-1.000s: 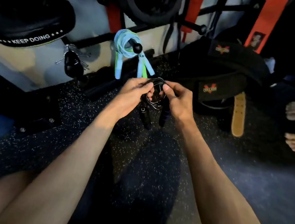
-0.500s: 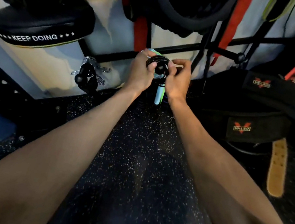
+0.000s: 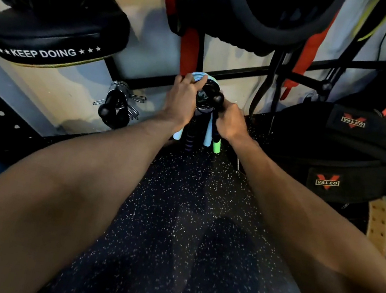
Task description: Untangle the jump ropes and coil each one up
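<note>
hands: left hand (image 3: 182, 98) pinches black jump rope (image 3: 205, 97) coil at wall peg (image 3: 218, 97); right hand (image 3: 231, 124) grips its handle (image 3: 215, 131) just below peg. change: coil lifted from lower down onto peg, over blue jump rope (image 3: 198, 77); coiling seemingly finished.

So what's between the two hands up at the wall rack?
Between left hand and right hand: the coiled black jump rope at a ball-tipped peg, light blue rope behind it, in the head view.
</note>
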The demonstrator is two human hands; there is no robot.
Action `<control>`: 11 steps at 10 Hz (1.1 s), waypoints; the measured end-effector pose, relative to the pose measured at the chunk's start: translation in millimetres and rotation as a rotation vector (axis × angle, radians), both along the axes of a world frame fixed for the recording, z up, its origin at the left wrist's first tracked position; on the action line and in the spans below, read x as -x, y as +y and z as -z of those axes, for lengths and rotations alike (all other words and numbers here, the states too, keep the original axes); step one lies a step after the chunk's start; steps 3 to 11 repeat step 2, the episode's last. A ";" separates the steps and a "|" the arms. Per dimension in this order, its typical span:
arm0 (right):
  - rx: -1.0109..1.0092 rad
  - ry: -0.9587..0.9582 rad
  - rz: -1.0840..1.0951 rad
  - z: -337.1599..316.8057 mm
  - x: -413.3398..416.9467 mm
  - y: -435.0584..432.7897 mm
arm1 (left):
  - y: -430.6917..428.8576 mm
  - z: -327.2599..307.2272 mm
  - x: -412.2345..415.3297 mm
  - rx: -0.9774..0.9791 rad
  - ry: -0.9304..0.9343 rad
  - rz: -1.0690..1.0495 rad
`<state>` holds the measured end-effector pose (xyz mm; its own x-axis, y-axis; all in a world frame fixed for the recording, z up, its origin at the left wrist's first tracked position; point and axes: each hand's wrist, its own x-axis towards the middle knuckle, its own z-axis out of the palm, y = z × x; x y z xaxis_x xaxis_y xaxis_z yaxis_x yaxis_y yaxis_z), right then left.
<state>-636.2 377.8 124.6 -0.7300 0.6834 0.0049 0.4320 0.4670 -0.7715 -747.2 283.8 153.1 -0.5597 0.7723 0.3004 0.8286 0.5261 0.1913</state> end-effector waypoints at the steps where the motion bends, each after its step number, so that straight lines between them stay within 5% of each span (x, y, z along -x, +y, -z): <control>1: 0.077 -0.053 -0.022 -6.0 -2.9 -4.9 | -3.2 -2.3 -7.7 0.163 -0.026 -0.004; 11: 0.084 0.001 0.049 -18.9 -12.4 -12.6 | -9.5 -11.0 -14.1 0.214 -0.102 -0.039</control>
